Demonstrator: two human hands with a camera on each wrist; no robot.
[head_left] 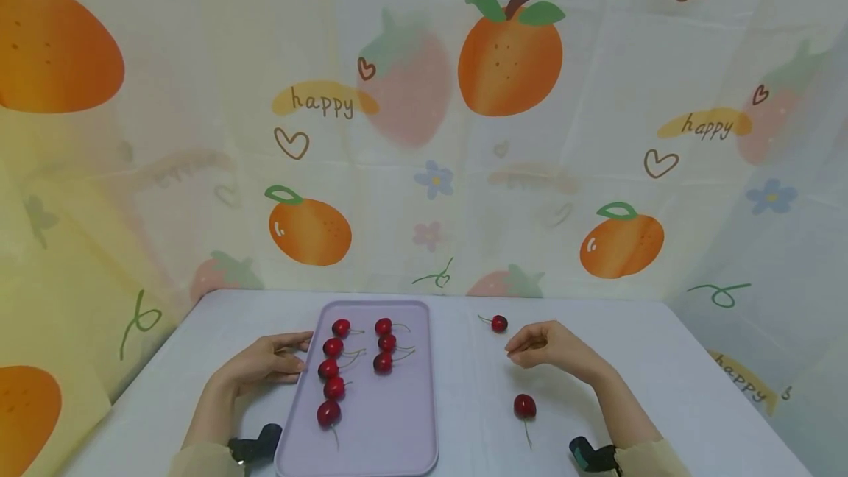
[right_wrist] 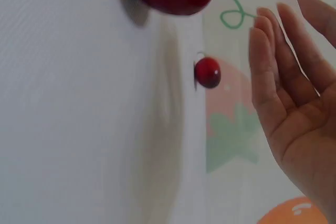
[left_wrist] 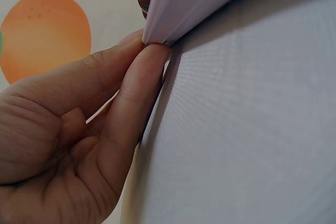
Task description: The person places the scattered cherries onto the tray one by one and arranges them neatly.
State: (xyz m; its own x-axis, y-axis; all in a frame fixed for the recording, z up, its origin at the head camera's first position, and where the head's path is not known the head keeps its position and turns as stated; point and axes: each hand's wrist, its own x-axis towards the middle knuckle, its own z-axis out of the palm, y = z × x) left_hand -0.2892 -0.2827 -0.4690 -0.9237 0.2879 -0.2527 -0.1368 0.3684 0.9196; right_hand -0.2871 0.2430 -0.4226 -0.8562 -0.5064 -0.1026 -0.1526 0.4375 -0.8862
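My left hand (head_left: 265,361) rests its fingertips and thumb tip against the left rim of a lilac tray (head_left: 384,418); the left wrist view shows these fingers (left_wrist: 131,85) right at the tray's edge. On the tray, several dark red cherries (head_left: 334,389) with stems form a left column, and three more cherries (head_left: 383,363) stand in a shorter column to their right. My right hand (head_left: 563,348) hovers over the cloth with loosely bent fingers and nothing in them. One cherry (head_left: 499,324) lies just beyond its fingertips, another cherry (head_left: 525,407) nearer me, stem toward me.
A white cloth covers the table (head_left: 689,366). Behind it hangs a curtain (head_left: 424,168) printed with oranges, strawberries and the word "happy". Black wrist devices (head_left: 589,455) sit on both forearms, close above the table.
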